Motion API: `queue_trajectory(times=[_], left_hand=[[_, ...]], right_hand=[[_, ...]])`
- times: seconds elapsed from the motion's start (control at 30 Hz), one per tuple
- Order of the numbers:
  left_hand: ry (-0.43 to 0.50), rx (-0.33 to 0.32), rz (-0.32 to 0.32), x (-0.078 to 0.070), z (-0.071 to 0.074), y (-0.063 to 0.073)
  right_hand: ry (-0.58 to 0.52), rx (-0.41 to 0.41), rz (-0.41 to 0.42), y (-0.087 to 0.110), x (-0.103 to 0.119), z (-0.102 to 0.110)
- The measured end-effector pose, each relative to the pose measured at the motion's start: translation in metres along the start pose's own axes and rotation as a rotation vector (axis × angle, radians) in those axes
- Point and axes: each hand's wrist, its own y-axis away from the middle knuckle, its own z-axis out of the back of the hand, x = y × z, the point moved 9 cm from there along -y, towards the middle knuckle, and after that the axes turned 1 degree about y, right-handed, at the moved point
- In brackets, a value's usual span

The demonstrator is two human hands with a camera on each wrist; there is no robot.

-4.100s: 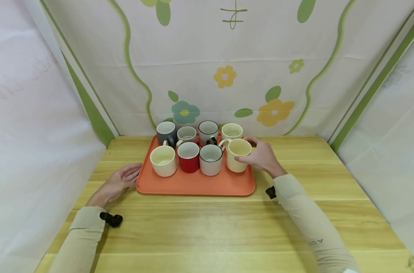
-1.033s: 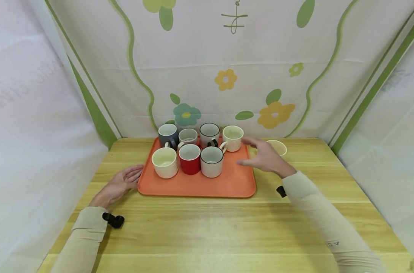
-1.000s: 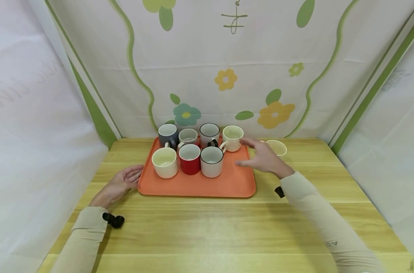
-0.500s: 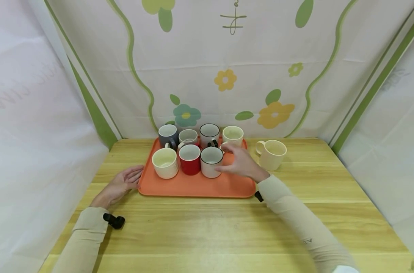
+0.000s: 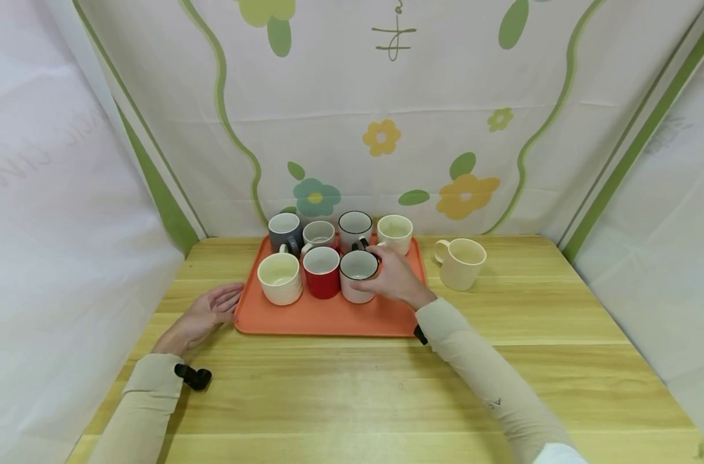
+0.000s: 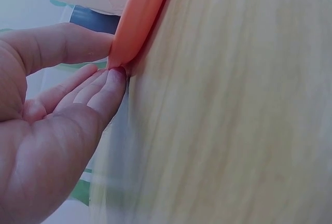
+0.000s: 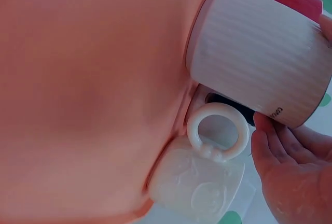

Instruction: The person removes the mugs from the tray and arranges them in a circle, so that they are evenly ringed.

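Observation:
My left hand (image 5: 203,319) is at the left edge of an orange tray (image 5: 329,322); in the left wrist view its thumb and fingers pinch the tray's rim. My right hand (image 5: 394,280) grips a white mug with a black rim (image 5: 352,290) in the front row. In the right wrist view this ribbed mug (image 7: 259,53) has the fingertips on one side and part of the thumb on the other. To its left stand a red mug (image 5: 322,283) and a cream mug (image 5: 280,287).
Behind them on the tray are a grey-blue mug (image 5: 285,229), a grey-white mug (image 5: 319,233), another black-rimmed white mug (image 5: 355,229) and a cream mug (image 5: 395,232). A pale yellow mug (image 5: 461,270) stands on the wooden table (image 5: 329,399) right of the tray. A printed cloth backdrop rises behind.
The pale yellow mug went from the tray's front right to the table on the right. My right hand let go of it and moved left to the black-rimmed mug. My left hand stayed.

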Motion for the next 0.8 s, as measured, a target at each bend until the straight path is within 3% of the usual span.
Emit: queue_trajectory(times=[0.3, 0.57, 0.8], left_hand=[[-0.017, -0.004, -0.003, 0.000, 0.000, 0.001], [0.006, 0.001, -0.022, 0.001, 0.001, 0.001], [-0.006, 0.004, -0.022, 0.001, 0.003, 0.001]], right_hand=[[0.003, -0.048, -0.036, -0.002, 0.000, 0.001], [-0.024, -0.094, 0.046, 0.009, 0.002, 0.005], [-0.092, -0.074, 0.114, 0.024, 0.010, 0.022]])
